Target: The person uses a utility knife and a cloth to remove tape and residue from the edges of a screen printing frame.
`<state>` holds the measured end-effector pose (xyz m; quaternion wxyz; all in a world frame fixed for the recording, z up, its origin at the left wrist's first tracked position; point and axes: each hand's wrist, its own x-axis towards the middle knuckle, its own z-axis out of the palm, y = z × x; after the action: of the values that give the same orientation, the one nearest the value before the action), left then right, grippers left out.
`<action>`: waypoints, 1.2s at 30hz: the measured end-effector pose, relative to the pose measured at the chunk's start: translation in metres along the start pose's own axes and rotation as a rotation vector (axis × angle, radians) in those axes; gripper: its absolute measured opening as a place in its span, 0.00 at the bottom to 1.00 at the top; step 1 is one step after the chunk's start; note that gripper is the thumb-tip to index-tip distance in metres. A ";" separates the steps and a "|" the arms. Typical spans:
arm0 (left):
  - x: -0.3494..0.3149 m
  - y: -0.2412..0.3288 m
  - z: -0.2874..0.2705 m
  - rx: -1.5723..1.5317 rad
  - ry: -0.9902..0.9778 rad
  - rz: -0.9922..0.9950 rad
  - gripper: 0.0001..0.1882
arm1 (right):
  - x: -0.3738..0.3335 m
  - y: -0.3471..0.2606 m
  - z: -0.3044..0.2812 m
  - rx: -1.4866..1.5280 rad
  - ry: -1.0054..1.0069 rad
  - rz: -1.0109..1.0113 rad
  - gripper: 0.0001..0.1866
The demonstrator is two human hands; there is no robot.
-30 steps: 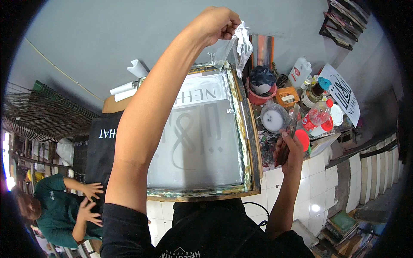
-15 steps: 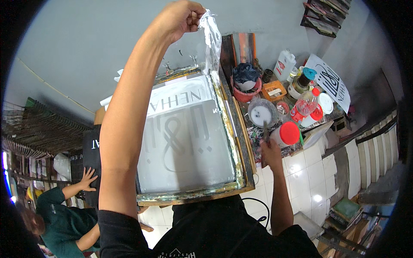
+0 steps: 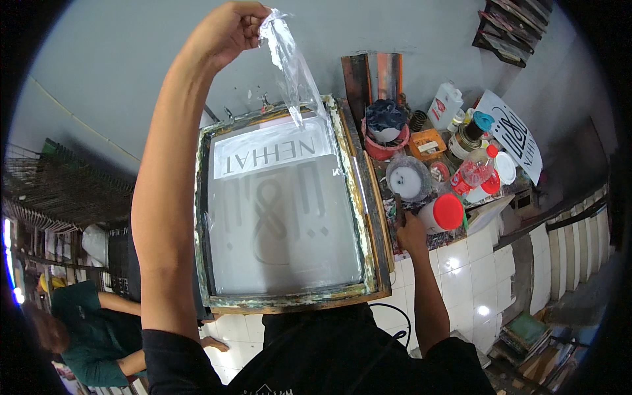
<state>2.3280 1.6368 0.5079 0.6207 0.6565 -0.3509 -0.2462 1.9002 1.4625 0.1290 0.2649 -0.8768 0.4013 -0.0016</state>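
Fingers of the left hand (image 3: 227, 29) pinch a clear plastic film (image 3: 293, 66), lifted high above the far edge of the printing screen (image 3: 283, 210). Right hand (image 3: 411, 234) grips a scraper (image 3: 399, 209) by the white paint tub (image 3: 408, 179).

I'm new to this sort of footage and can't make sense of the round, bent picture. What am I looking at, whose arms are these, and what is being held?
The picture comes from a fisheye camera worn on a person's head, looking down, so straight edges curve. Both arms rising from the bottom are that person's own. The left hand, raised high, pinches a strip of clear plastic film that hangs down to a large framed printing screen. The right hand grips a dark flat tool at the edge of a cluttered side table holding a tub of white paste, a red-lidded jar and bottles. Lower left, another person in a green shirt works at a separate spot.
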 end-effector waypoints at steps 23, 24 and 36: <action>-0.064 -0.008 -0.042 -0.065 0.198 0.026 0.09 | 0.120 -0.154 -0.103 0.150 0.278 -0.535 0.13; -0.069 -0.008 -0.043 -0.068 0.202 0.024 0.09 | 0.138 -0.181 -0.106 0.239 0.297 -0.636 0.14; -0.136 -0.006 -0.050 -0.048 0.119 -0.143 0.08 | 0.286 -0.329 -0.062 -0.301 -0.360 -0.604 0.07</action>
<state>2.2809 1.7729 0.4918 0.6368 0.6784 -0.2594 -0.2587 2.3121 1.4089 0.2754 0.1867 -0.9709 0.0679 0.1334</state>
